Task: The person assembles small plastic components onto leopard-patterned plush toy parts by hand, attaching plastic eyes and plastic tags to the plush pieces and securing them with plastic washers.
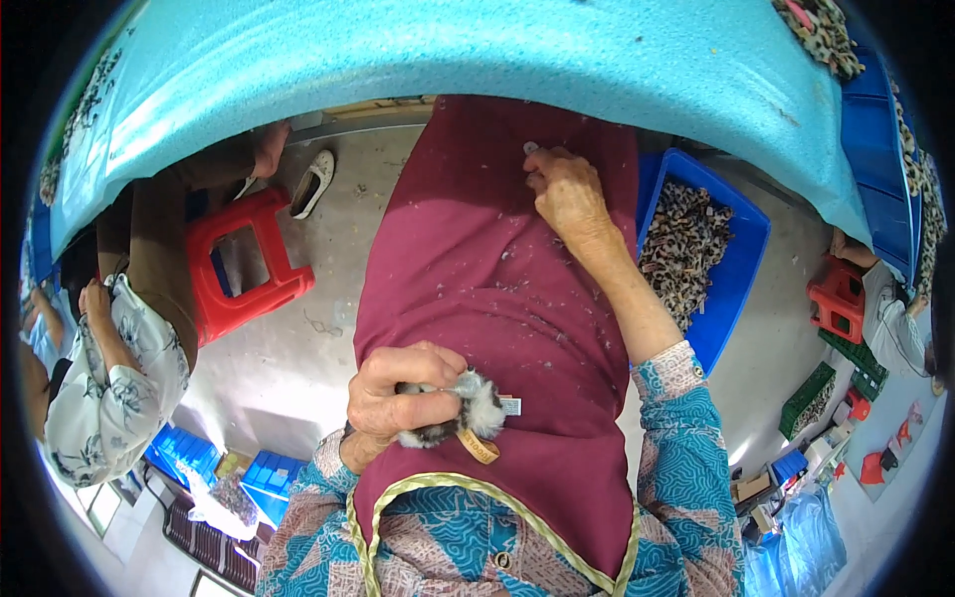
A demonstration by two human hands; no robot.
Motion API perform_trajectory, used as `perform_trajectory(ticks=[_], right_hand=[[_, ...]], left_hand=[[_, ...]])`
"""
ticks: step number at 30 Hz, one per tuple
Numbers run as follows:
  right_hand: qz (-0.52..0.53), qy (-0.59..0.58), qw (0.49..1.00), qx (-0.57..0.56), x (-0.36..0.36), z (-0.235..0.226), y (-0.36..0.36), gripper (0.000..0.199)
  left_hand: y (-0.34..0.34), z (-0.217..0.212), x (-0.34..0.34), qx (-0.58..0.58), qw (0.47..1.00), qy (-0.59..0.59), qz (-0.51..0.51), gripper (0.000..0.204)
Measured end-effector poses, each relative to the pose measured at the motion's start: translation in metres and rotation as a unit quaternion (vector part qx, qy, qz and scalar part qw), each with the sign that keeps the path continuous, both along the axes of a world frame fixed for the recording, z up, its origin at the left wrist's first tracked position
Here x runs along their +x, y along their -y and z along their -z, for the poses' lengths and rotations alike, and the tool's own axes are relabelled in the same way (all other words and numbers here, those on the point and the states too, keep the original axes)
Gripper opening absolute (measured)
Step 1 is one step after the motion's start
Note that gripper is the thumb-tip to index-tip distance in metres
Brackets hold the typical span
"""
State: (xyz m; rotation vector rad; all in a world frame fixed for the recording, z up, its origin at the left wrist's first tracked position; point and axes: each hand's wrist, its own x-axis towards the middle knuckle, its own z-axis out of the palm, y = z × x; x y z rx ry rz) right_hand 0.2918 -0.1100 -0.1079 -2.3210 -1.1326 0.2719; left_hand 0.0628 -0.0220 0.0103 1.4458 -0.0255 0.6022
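Observation:
Close to my waist, my left hand (403,393) is closed around a small furry plush piece (481,408) in black, grey and white. A yellow printed ribbon loop (478,447) hangs from the fur. A small white label (509,406) shows at its right side. Farther out, over the lap of my maroon apron (477,239), my right hand (569,194) has its fingers pinched together. Something small and whitish shows at those fingertips, too small to name. Bits of pale fluff are scattered over the apron.
A table covered in light-blue padding (477,50) stands ahead. At my right a blue bin (753,234) holds many spotted furry pieces (686,244). A red stool (204,284) and a seated person (129,348) are on the left. Another red stool (838,298) stands far right.

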Motion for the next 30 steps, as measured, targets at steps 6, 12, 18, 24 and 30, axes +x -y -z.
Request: perform_trajectory(ticks=[6,12,18,24,30], right_hand=[[-0.014,-0.266,0.955,0.129,-0.032,-0.067,0.002,0.013],[0.046,-0.632,0.754,0.169,-0.088,-0.127,0.020,0.017],[0.065,-0.625,0.756,0.183,-0.093,-0.129,0.020,0.020],[0.049,-0.605,0.769,0.201,-0.097,-0.124,0.025,0.023],[0.026,-0.607,0.762,0.224,-0.097,-0.126,0.030,0.023]], left_hand=[[0.001,0.003,-0.002,0.008,0.999,-0.013,-0.040,0.014],[-0.007,0.006,-0.005,0.072,0.995,-0.057,-0.039,0.016],[-0.005,0.008,0.001,0.065,0.994,-0.058,-0.058,0.017],[-0.006,0.008,0.000,0.086,0.993,-0.060,-0.051,0.018],[-0.007,0.004,0.001,0.111,0.988,-0.090,-0.064,0.020]])
